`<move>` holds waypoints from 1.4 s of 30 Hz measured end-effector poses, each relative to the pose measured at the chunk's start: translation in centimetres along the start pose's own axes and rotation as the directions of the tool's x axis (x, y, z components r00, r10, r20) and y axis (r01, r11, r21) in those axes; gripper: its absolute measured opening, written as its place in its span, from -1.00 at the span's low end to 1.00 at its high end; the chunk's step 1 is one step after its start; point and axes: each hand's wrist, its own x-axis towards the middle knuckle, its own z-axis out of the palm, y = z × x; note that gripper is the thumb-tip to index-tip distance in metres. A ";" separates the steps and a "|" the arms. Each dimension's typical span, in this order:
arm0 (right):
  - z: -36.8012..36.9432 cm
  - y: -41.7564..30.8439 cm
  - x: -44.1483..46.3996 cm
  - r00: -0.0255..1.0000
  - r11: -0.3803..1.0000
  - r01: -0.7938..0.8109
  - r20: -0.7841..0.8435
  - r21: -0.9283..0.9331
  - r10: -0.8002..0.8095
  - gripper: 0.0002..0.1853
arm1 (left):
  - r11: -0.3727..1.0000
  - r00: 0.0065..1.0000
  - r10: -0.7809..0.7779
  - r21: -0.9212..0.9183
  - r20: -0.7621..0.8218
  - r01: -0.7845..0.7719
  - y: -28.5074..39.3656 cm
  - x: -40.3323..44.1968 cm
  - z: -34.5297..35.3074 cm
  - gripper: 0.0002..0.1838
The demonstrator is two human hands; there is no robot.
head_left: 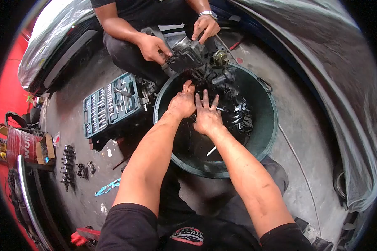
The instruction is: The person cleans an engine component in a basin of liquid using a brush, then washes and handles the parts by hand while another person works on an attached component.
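Note:
My left hand reaches over a large dark green tub, its visible fingers stretched forward at the underside of a greasy black engine part. Close beside it is my right hand, fingers spread and palm down, with the fingertips near the lower end of the same part. Whether either hand presses on it I cannot tell. A co-worker's two hands hold the engine part tilted over the tub's far rim. Dark parts and a black bundle lie inside the tub, along with a thin white stick.
An open socket set stands left of the tub. Farther left, a crankshaft and small metal parts lie on the floor near a blue strip. A covered car borders the right; a cable crosses the floor there.

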 end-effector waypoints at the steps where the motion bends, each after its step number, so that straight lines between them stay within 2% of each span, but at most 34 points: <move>1: 0.1 0.0 0.1 1.000 1.000 -0.004 -0.003 0.004 0.004 0.05 | 1.000 1.000 -0.004 0.013 0.000 0.004 0.0 0.1 0.1 -0.42; 6: -0.1 -0.1 0.1 1.000 1.000 -0.009 0.011 0.015 0.009 0.03 | 0.999 0.999 -0.047 0.010 0.021 0.047 0.1 0.1 0.0 -0.37; 12: 0.0 -0.1 0.1 1.000 1.000 -0.008 0.010 0.024 0.008 0.03 | 1.000 1.000 -0.029 0.001 -0.002 0.029 -0.4 0.3 0.5 -0.36; 21: 0.1 0.0 0.1 1.000 1.000 0.004 -0.005 0.025 -0.003 0.04 | 1.000 1.000 -0.010 -0.006 -0.011 0.010 0.2 -0.1 -0.3 -0.45; 33: -0.1 -0.1 0.0 1.000 1.000 0.004 0.005 0.026 -0.004 0.05 | 1.000 1.000 -0.027 -0.007 -0.012 0.027 -0.5 0.3 0.6 -0.38; 42: 0.0 -0.1 0.0 1.000 1.000 -0.001 0.005 0.029 0.001 0.06 | 1.000 1.000 -0.014 0.013 -0.001 0.014 0.1 -0.1 -0.1 -0.43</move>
